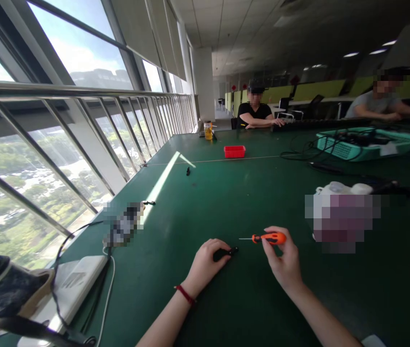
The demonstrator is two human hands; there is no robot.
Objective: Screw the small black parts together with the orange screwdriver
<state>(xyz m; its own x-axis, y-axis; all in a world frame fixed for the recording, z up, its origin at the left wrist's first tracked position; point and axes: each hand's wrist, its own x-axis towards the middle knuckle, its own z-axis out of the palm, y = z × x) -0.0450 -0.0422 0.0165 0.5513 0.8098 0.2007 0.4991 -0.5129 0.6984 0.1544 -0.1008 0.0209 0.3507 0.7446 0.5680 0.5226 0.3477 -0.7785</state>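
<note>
My left hand, with a dark red band on its wrist, is closed on a small black part near the green tabletop. What kind of part it is I cannot make out. In my right hand is a screwdriver with an orange and black handle, pinched between thumb and fingers. Its thin metal shaft points left, a short way above and to the right of the black part, and does not appear to touch it.
A red tray and a small black piece lie farther up. On the right are a white and pink bag and a green basket with cables. A white power strip lies left. Two people sit beyond.
</note>
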